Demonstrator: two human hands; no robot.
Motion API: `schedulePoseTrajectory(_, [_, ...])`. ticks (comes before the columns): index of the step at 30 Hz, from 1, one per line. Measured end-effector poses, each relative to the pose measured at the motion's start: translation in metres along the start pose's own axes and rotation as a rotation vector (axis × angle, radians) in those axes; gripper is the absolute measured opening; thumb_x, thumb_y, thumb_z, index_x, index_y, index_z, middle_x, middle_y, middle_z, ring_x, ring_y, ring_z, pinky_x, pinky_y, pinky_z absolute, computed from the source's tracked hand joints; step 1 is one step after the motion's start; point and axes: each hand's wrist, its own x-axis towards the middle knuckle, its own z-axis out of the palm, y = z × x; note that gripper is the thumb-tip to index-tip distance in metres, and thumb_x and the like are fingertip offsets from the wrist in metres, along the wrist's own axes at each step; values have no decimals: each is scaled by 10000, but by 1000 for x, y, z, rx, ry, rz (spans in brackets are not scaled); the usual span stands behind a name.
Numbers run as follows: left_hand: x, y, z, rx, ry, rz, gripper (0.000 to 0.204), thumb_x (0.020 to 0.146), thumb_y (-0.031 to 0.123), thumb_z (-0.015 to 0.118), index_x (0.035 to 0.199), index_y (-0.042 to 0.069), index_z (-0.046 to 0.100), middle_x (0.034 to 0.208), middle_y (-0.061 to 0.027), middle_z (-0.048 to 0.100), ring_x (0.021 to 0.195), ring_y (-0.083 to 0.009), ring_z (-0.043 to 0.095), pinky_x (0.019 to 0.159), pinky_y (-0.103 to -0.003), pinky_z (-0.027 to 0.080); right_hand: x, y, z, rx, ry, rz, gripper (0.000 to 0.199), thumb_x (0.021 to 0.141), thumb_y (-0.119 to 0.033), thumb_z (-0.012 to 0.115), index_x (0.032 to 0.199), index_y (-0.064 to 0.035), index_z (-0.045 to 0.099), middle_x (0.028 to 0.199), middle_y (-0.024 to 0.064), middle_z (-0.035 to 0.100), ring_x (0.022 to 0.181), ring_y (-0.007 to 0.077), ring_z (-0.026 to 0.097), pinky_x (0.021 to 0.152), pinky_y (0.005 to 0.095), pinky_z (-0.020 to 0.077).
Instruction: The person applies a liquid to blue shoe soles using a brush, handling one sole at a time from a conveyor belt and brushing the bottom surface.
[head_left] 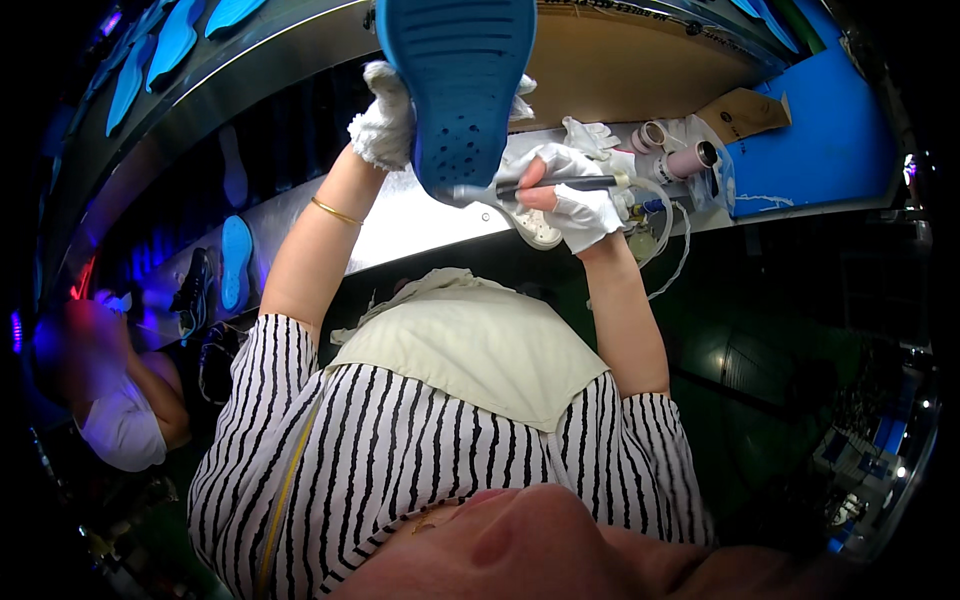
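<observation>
A blue shoe sole (458, 110) with ridges and small holes is held up at the top middle. My left hand (384, 118), in a white glove, grips it by the left edge, and gloved fingertips show past its right edge. In my right hand (572, 200) is a dark-handled brush (590, 183) with a tube at its back end. The thumb and forefinger poke bare out of the white glove. The pale brush tip is at the sole's lower end; whether it touches, I cannot tell. Below the brush lies a white shoe (538, 232) with holes, partly covered.
More blue soles (178, 40) lie on the curved belt (290, 45) at upper left. Pinkish bottles (690, 160) and white gloves (592, 138) rest on the bench right of my hand, before a cardboard panel (630, 75) and blue board (820, 140). Another person (125, 405) sits at left.
</observation>
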Motion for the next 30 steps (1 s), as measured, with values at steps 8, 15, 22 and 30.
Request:
schedulePoseTrajectory(8, [4,6,5,362,176,-359,1160,540,870,486,1378,79,357,1206,-222,545,1028,-346,606,811,-462,539,-1,4,6,-352,-66,59,141,692,63,674,786,-37,641,869,51,620,781,130,579,687,232,473])
schedulePoseTrajectory(15, [12,12,26,610,389,-532,1029,653,836,466,1320,53,446,1136,-242,575,951,-322,635,774,-415,547,4,-2,10,-648,-52,-250,87,698,19,666,767,-29,644,908,69,637,781,136,584,703,262,477])
schedulePoseTrajectory(22, [15,10,23,699,344,-643,981,704,801,472,1350,64,419,1127,-228,574,978,-310,617,784,-399,533,4,-4,1,-457,-103,-77,94,697,41,635,757,-31,631,894,71,627,805,148,586,711,270,479])
schedulePoseTrajectory(30, [16,18,33,603,386,-507,954,714,795,460,1308,49,454,1068,-219,594,886,-278,641,741,-380,550,3,-18,-8,-852,-156,-211,122,639,68,625,734,-5,607,808,74,618,813,186,592,735,287,471])
